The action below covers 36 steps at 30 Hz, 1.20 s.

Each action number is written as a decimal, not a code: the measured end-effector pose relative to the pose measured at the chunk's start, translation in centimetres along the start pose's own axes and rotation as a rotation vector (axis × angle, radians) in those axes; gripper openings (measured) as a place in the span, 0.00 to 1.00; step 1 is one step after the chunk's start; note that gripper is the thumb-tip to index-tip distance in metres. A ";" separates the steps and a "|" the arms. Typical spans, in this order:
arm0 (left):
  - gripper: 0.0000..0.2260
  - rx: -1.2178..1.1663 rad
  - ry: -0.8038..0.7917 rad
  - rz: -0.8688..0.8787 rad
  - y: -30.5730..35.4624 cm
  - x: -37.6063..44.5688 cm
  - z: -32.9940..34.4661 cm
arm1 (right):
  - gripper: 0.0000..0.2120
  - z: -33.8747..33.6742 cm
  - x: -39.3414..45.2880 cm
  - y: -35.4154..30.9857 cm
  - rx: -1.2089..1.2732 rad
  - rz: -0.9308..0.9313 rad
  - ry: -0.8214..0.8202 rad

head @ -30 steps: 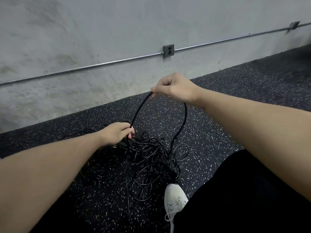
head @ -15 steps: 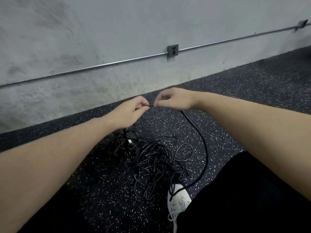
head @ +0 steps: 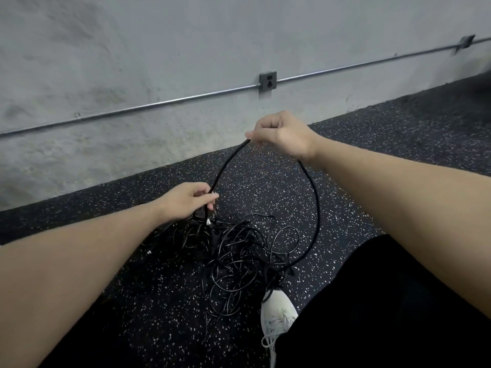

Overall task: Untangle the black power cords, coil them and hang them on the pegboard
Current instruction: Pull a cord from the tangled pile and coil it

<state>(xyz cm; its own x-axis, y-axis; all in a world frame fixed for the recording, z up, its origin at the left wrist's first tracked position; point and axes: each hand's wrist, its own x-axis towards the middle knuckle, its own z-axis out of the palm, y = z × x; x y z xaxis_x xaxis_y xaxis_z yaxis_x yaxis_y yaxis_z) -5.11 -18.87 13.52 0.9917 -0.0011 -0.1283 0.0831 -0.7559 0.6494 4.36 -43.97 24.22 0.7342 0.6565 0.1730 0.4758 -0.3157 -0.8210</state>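
Cords in a tangled black pile [head: 233, 261] lie on the speckled dark rubber floor [head: 345, 197]. We pinch one thick black cord [head: 225, 166] in our raised right grip [head: 281, 135], and our left grip [head: 190, 200] holds it just above the pile.

Floor [head: 372, 144]: black rubber with white flecks, running under me and out to the wall.
Wall [head: 186, 49]: grey concrete ahead of me, stained and blotchy, darker patches toward the left.
Conduit [head: 159, 104]: thin metal pipe fixed along the wall, rising toward the right.
Outlet [head: 267, 81]: dark grey box on the conduit, near the middle of the wall.
Bracket [head: 463, 43]: second small grey fitting on the conduit at far right, blurred.
Shoe [head: 279, 313]: my white lace-up sneaker, toe pointing toward the wall, low in the view.
Trousers [head: 372, 301]: black, covering my leg at lower right, above the shoe.
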 end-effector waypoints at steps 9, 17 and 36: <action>0.08 -0.106 0.235 0.082 3.3 0.3 -2.0 | 0.16 -0.1 0.3 3.0 -0.388 0.184 -0.180; 0.08 0.025 0.138 0.242 5.5 0.9 -2.3 | 0.11 1.6 0.6 -0.1 -0.230 0.024 -0.323; 0.22 0.024 -0.041 -0.011 3.1 -0.6 -1.7 | 0.14 0.1 0.4 3.6 -0.344 0.178 -0.058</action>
<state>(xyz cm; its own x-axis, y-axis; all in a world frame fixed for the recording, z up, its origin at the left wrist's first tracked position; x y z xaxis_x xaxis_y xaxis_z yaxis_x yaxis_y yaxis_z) -5.24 -20.12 16.85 0.9860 -0.0195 -0.1658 0.0908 -0.7712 0.6301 6.34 -44.75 21.23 0.7960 0.6052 0.0054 0.4852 -0.6328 -0.6034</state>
